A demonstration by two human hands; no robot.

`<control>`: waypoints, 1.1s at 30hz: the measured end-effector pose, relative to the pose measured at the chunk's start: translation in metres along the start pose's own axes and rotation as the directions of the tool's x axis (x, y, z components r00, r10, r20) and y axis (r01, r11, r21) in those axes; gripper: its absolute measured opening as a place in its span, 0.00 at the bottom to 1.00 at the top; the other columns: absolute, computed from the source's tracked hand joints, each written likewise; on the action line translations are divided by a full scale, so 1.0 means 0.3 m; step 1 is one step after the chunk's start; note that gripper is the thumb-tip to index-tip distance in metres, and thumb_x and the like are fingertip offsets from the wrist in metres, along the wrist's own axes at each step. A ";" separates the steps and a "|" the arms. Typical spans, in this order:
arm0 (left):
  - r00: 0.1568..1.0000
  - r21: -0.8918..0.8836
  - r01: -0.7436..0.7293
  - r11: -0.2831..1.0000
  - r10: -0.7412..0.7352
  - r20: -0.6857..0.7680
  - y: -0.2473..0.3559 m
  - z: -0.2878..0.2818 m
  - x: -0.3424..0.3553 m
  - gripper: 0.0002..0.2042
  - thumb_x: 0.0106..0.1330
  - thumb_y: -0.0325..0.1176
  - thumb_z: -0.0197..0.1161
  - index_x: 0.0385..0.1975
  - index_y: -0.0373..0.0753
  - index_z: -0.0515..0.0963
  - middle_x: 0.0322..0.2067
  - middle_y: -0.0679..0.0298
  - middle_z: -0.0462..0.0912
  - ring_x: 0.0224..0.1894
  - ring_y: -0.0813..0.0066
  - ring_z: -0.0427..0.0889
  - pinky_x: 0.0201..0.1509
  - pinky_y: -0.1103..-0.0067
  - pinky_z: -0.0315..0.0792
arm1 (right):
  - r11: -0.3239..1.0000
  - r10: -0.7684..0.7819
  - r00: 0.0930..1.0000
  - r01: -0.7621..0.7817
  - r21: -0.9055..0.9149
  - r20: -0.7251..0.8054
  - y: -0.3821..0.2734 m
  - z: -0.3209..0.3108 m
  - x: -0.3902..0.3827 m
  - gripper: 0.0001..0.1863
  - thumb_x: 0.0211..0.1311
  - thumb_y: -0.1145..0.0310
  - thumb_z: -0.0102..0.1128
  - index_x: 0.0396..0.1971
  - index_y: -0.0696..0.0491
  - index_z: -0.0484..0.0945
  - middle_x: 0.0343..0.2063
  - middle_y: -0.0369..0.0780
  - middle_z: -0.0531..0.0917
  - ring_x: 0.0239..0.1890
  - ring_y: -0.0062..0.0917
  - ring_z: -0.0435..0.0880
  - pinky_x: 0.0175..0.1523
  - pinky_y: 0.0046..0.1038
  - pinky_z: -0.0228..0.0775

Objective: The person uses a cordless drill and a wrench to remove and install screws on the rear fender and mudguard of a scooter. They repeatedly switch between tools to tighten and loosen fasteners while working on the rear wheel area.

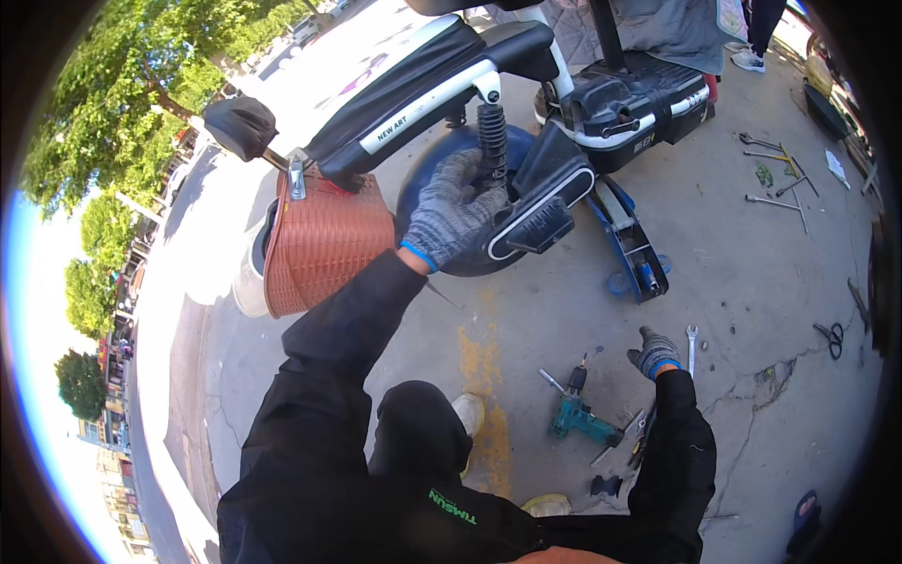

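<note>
An electric scooter (427,108) with white and black frame parts lies tipped over in front of me. My left hand (453,211), in a grey knitted glove with a blue cuff, rests with stretched fingers on its wheel (423,179), beside the black coil-spring shock absorber (492,141). Low over the ground at the right is my right hand (656,353), gloved alike. One finger points out, and nothing shows in it. An open-end wrench (692,350) lies just to its right. A teal cordless drill (581,414) lies to its lower left.
A blue floor jack (629,240) stands by the scooter. An orange-brown basket (329,240) is at its left. Beyond lie several wrenches (780,202) and scissors (832,338). Loose hand tools (639,434) lie beside the drill. Another person's shoe (748,61) shows at the back.
</note>
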State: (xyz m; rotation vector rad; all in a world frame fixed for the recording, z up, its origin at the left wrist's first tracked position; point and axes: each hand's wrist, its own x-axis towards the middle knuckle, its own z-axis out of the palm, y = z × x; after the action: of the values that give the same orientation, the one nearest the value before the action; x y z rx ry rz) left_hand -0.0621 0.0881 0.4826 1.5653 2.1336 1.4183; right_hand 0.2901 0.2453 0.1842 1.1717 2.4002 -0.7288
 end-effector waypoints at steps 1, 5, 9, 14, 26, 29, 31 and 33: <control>1.000 -0.018 -0.019 1.000 0.018 -0.020 -0.007 -0.079 -0.077 0.29 0.63 0.27 0.69 0.63 0.35 0.67 0.57 0.56 0.74 0.60 0.67 0.74 0.62 0.73 0.72 | 0.998 -0.045 0.994 0.049 -0.038 0.096 -0.063 -0.064 -0.022 0.44 0.54 0.50 0.67 0.69 0.53 0.63 0.61 0.51 0.75 0.62 0.44 0.75 0.66 0.39 0.67; 0.945 0.173 -0.020 0.985 0.075 -0.319 0.200 -0.371 -0.197 0.23 0.68 0.27 0.63 0.62 0.33 0.68 0.56 0.55 0.75 0.61 0.66 0.73 0.68 0.70 0.66 | 0.927 -0.328 0.940 0.339 0.160 -0.095 -0.308 -0.332 0.008 0.50 0.54 0.56 0.69 0.74 0.45 0.51 0.58 0.53 0.76 0.58 0.47 0.77 0.64 0.41 0.68; 0.743 0.481 0.393 0.783 0.037 -0.668 0.136 -0.712 -0.150 0.28 0.66 0.40 0.67 0.61 0.30 0.70 0.59 0.49 0.74 0.62 0.60 0.73 0.65 0.70 0.69 | 0.848 -0.373 0.763 0.511 0.138 -0.528 -0.663 -0.838 -0.007 0.45 0.60 0.55 0.63 0.75 0.44 0.49 0.52 0.54 0.80 0.55 0.48 0.80 0.62 0.42 0.69; 0.817 0.257 0.549 0.796 -0.445 -0.367 -0.046 -1.048 -0.027 0.33 0.62 0.46 0.69 0.62 0.31 0.71 0.61 0.55 0.74 0.61 0.64 0.72 0.66 0.73 0.64 | 0.818 -0.302 0.719 0.533 0.218 -0.626 -0.751 -0.858 -0.036 0.34 0.59 0.55 0.64 0.63 0.54 0.69 0.54 0.50 0.80 0.56 0.43 0.80 0.62 0.38 0.70; 0.802 -0.318 0.347 0.882 -0.455 -0.386 -0.543 -1.028 0.193 0.21 0.60 0.39 0.74 0.52 0.39 0.79 0.48 0.67 0.81 0.49 0.76 0.77 0.55 0.76 0.72 | 0.290 0.642 0.754 -0.406 0.867 0.139 0.510 0.375 -0.555 0.26 0.55 0.62 0.67 0.51 0.60 0.79 0.37 0.48 0.86 0.30 0.35 0.87 0.34 0.35 0.82; 0.864 -0.139 0.105 0.985 -0.160 -0.478 -0.722 -1.158 0.223 0.18 0.64 0.37 0.71 0.50 0.39 0.80 0.48 0.65 0.82 0.47 0.75 0.78 0.54 0.75 0.73 | 0.105 0.784 0.596 -0.405 0.908 0.175 0.533 0.405 -0.872 0.23 0.58 0.65 0.65 0.52 0.59 0.77 0.32 0.45 0.86 0.25 0.31 0.86 0.24 0.30 0.76; 0.688 -0.457 0.230 0.859 -0.476 -0.548 -0.749 -1.014 0.177 0.17 0.65 0.41 0.70 0.46 0.38 0.80 0.38 0.65 0.82 0.35 0.76 0.80 0.40 0.76 0.77 | -0.127 0.833 0.478 -0.325 0.937 0.279 0.478 0.364 -1.131 0.20 0.60 0.67 0.65 0.51 0.58 0.77 0.29 0.43 0.85 0.22 0.29 0.84 0.22 0.29 0.74; 0.688 -0.430 0.203 0.880 -0.441 -0.577 -0.728 -1.016 0.159 0.18 0.65 0.45 0.69 0.45 0.38 0.80 0.36 0.64 0.81 0.33 0.75 0.79 0.35 0.76 0.77 | -0.124 0.843 0.460 -0.337 0.933 0.278 0.456 0.302 -1.237 0.18 0.61 0.67 0.66 0.49 0.56 0.78 0.28 0.42 0.85 0.20 0.28 0.82 0.22 0.31 0.72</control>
State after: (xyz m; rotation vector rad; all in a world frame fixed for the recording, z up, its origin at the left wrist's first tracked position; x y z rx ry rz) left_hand -0.4098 -0.0585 0.5060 0.5248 2.1510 2.2724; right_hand 0.6267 0.0352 0.2698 2.9641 0.8110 -1.7209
